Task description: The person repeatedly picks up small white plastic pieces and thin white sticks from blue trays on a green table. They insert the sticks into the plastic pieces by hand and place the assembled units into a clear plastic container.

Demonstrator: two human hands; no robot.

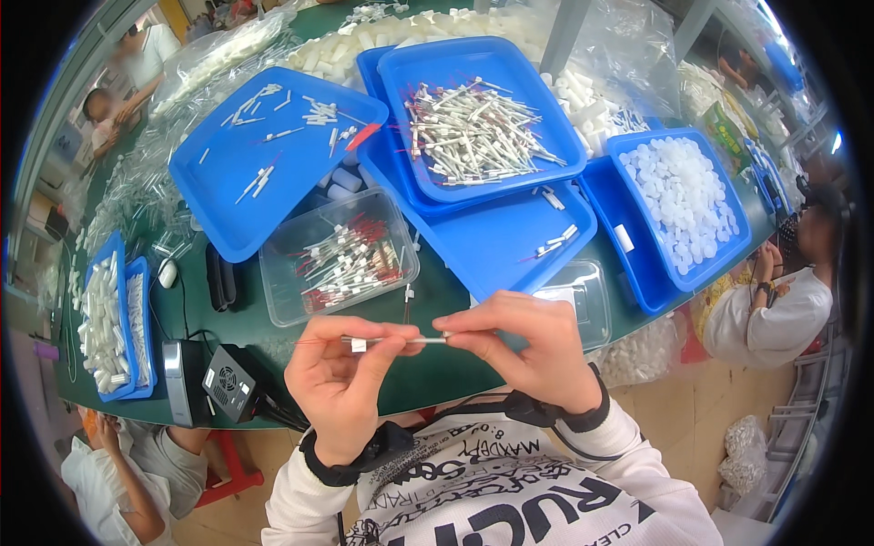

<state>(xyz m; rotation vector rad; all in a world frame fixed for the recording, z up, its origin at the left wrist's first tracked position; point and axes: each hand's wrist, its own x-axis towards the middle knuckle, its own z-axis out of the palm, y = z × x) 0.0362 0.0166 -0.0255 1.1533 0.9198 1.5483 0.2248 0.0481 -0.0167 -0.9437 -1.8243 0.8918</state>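
grip, left: left hand (341, 378) pinches a thin white-and-metal rod (396, 340) between thumb and fingertips, near a small white sleeve on it; clenched on the rod.
grip, right: right hand (528, 346) pinches the other end of the same rod with thumb and forefinger; clenched on it too.
rod position: held level in the air between both hands, above the near edge of the green tabletop (437, 300), in front of the chest.
step: looks like an assembly or fitting step on a single rod, sleeve being seated or slid along; judgement only.
next move calls for: fine axial push or pull with both pinches kept aligned, rod is thin and would bend easily.
hand pose: both palms turned inward, wrists raised, forearms coming from the lower edge; black bands on both wrists.
nearest stock: clear plastic tub (337, 257) of red-tipped rods just beyond the left hand.
further out: blue tray (478, 118) heaped with similar rods, blue lid tray (264, 164) with a few loose pieces, blue bin (678, 205) of white caps to the right.
others: other people sit around the tabletop's edges, apart from these hands.
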